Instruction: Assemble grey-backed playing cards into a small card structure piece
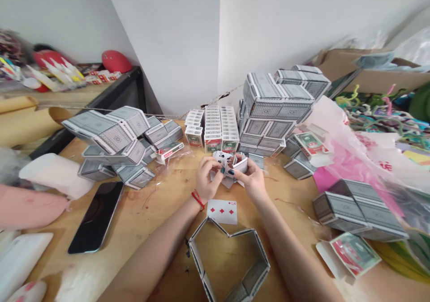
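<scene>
My left hand (208, 176), with a red string on its wrist, pinches a black-suited playing card (221, 156) face up. My right hand (252, 179) grips a bent playing card (240, 164), its patterned back turned outward. The two hands nearly meet, and their fingers hide part of the cards. Under them lie more loose cards (227, 182) on the table. Closer to me, a three of diamonds (221, 212) rests face up. Between my forearms stands a heart-shaped ring of joined cards (257, 273), open at the top.
Stacked blocks of folded cards stand at left (114, 134) and right (265, 109). Several card boxes (212, 127) stand in rows between them. A phone (96, 217) lies left. On the right are another card block (356, 208), an opened card box (352, 253) and plastic bags (363, 145).
</scene>
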### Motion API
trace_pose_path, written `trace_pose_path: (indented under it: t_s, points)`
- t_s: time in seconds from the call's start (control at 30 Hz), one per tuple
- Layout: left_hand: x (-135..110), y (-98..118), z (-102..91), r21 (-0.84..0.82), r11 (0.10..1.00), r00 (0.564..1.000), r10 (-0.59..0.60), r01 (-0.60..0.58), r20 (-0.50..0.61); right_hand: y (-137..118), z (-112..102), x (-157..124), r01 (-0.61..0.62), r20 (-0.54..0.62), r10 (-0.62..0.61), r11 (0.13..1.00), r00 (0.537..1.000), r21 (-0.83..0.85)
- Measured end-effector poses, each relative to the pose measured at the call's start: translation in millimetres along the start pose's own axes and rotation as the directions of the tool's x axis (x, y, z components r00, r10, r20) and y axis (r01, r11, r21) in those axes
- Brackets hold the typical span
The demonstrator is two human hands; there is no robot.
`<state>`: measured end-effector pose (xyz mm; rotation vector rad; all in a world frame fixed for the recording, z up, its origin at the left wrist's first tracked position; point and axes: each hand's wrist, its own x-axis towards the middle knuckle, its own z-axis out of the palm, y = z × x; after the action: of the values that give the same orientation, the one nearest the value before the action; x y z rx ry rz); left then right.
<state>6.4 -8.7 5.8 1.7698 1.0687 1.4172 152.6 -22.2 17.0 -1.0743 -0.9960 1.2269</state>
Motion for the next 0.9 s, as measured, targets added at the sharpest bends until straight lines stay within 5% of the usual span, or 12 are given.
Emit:
trace_pose_path:
  t_s: [0.07,0.17,0.3,0.4,0.73,0.9]
  points:
    - [1,-3,-0.2,-0.185,0.964,0.982,-0.185,0.190,0.044,0,2,-1,0.030,0.009,-0.030,0.999,1.000,-0.040]
    - [2,-6,0.0,-0.432,0.771,0.884,-0.401,0.467,0.240,0,3,-2,0.048,0.041,-0.046,0.997,0.998,-0.062]
    - [7,-5,-0.5,-0.544,0.532,0.760,-0.433,0.649,0.484,3,2,-2,0.077,0.072,-0.071,0.993,0.995,-0.092]
    - [8,-3,-0.9,-0.540,0.454,0.704,-0.405,0.709,0.584,3,0,-2,0.131,0.106,-0.119,0.985,0.987,-0.113]
    - [13,-12,-13.3,-0.483,0.471,0.660,-0.354,0.738,0.663,5,-2,0,0.184,0.185,-0.158,0.973,0.970,-0.135]
    - [17,-15,-15.9,-0.496,0.536,0.714,-0.350,0.683,0.606,9,-2,3,0.062,0.107,-0.061,0.998,0.992,-0.003]
